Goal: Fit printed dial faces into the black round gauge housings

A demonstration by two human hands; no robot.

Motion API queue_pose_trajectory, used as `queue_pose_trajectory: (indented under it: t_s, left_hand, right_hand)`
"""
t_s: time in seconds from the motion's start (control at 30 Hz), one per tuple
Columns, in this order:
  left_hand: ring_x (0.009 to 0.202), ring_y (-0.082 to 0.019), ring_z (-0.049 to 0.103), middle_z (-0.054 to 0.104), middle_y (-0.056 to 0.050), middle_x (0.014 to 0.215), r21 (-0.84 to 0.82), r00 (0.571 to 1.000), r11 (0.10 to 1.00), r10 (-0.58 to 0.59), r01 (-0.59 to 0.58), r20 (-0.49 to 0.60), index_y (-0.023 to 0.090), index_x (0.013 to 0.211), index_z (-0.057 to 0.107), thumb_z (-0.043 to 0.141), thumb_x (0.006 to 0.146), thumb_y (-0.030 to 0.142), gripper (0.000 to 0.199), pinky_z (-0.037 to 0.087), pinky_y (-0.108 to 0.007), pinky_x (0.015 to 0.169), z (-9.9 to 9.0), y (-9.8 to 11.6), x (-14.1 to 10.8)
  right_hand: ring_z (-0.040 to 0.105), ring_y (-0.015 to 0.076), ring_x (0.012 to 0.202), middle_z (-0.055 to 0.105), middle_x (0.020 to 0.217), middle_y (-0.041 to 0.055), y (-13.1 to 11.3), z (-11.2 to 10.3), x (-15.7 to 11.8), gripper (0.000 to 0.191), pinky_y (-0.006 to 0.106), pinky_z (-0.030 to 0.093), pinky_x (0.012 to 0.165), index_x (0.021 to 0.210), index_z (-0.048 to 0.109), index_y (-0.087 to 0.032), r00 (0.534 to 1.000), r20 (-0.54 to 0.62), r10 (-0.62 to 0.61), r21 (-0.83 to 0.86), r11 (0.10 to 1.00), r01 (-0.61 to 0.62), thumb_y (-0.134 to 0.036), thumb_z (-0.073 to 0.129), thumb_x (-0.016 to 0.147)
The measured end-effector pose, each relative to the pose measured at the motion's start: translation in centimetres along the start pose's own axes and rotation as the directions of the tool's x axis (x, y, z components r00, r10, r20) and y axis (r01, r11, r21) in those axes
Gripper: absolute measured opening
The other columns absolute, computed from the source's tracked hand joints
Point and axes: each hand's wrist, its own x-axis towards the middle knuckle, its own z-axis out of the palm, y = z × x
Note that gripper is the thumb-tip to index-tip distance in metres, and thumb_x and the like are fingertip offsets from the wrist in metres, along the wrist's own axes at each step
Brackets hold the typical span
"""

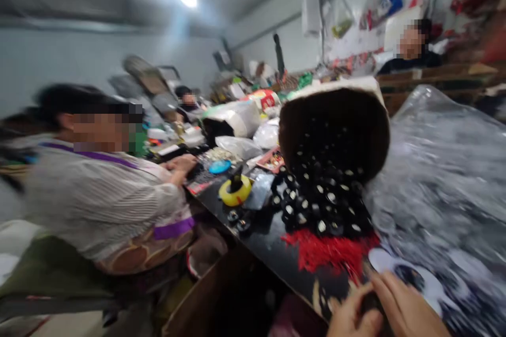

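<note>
At the bottom right, my left hand [353, 317] and my right hand [409, 308] come together over the table's near edge. The fingers of both are closed and meet at the tips; what lies between them is small, dark and blurred. Just beyond the fingertips is a heap of red strands [330, 253]. White discs [421, 281] and dark round pieces lie beside my right hand. Behind the red heap, many black pieces with pale centres [316, 205] spill from a container on its side [336, 87].
A large clear plastic bag [438, 168] fills the right side. A yellow tape roll [235, 190] and a blue lid [220, 167] lie on the dark table [263, 242]. A co-worker [114, 195] sits at the left; others are farther back. An open cardboard box [197, 300] stands below the edge.
</note>
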Motion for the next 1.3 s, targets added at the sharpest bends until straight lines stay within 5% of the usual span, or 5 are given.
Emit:
queue_pose_trajectory:
  t_s: [0.37, 0.67, 0.93, 1.13, 1.3]
  left_hand:
    - [0.119, -0.024, 0.063, 0.07, -0.006, 0.125, 0.101, 0.996, 0.993, -0.046, 0.054, -0.073, 0.023, 0.116, 0.067, 0.055, 0.091, 0.033, 0.03, 0.047, -0.04, 0.104, -1.2, -2.9, 1.1]
    - [0.13, -0.036, 0.051, 0.06, -0.016, 0.136, 0.697, 0.87, 0.692, 0.208, 0.191, -0.446, 0.019, 0.122, 0.062, 0.057, 0.088, 0.043, 0.043, 0.035, -0.057, 0.109, -15.3, -6.4, -4.0]
    - [0.117, -0.031, 0.056, 0.064, -0.016, 0.122, 0.933, 0.796, 0.333, 0.598, -0.137, -0.096, 0.018, 0.12, 0.063, 0.058, 0.09, 0.028, 0.032, 0.041, -0.049, 0.103, -13.0, -0.9, 9.4]
    - [0.119, -0.036, 0.05, 0.063, -0.015, 0.111, 0.898, 0.785, 0.405, 0.608, -0.175, -0.121, 0.02, 0.093, 0.066, 0.071, 0.078, 0.023, 0.016, 0.03, -0.059, 0.107, -13.5, -0.8, 12.4]
    - [0.108, -0.024, 0.061, 0.063, -0.004, 0.114, 0.283, 0.814, 0.901, 0.423, -0.33, -0.398, 0.028, 0.1, 0.056, 0.071, 0.079, 0.03, 0.026, 0.046, -0.047, 0.101, -11.9, -0.9, 9.4]
  right_hand:
    - [0.055, 0.0156, 0.066, 0.061, 0.067, 0.0014, -5.0, -1.5, 3.6, 0.047, 0.028, 0.037, 0.066, 0.071, 0.052, -0.021, 0.971, 0.185, 0.151, 0.037, 0.986, -0.161, -0.037, 0.025, 0.104]
    - [0.063, 0.019, 0.084, 0.07, 0.09, 0.0017, -3.6, -3.6, 2.8, 0.025, 0.031, 0.042, 0.076, 0.093, 0.063, -0.023, 0.849, 0.439, 0.293, 0.254, 0.866, -0.43, -0.038, 0.044, 0.098]
    - [0.063, 0.0191, 0.085, 0.07, 0.09, 0.0016, -4.9, -3.2, 2.8, 0.022, 0.033, 0.042, 0.077, 0.086, 0.062, -0.022, 0.826, 0.542, 0.158, 0.24, 0.913, -0.331, -0.031, 0.045, 0.098]
    - [0.064, 0.0186, 0.084, 0.07, 0.088, 0.0023, -4.5, -4.0, 1.1, 0.02, 0.032, 0.045, 0.076, 0.087, 0.063, -0.021, 0.836, 0.525, 0.161, 0.161, 0.946, -0.283, -0.027, 0.047, 0.098]
    - [0.064, 0.0234, 0.093, 0.069, 0.101, 0.0069, -2.4, -4.8, 1.0, 0.019, 0.038, 0.049, 0.083, 0.105, 0.066, -0.02, 0.86, 0.448, 0.245, -0.074, 0.969, -0.237, -0.029, 0.051, 0.096]
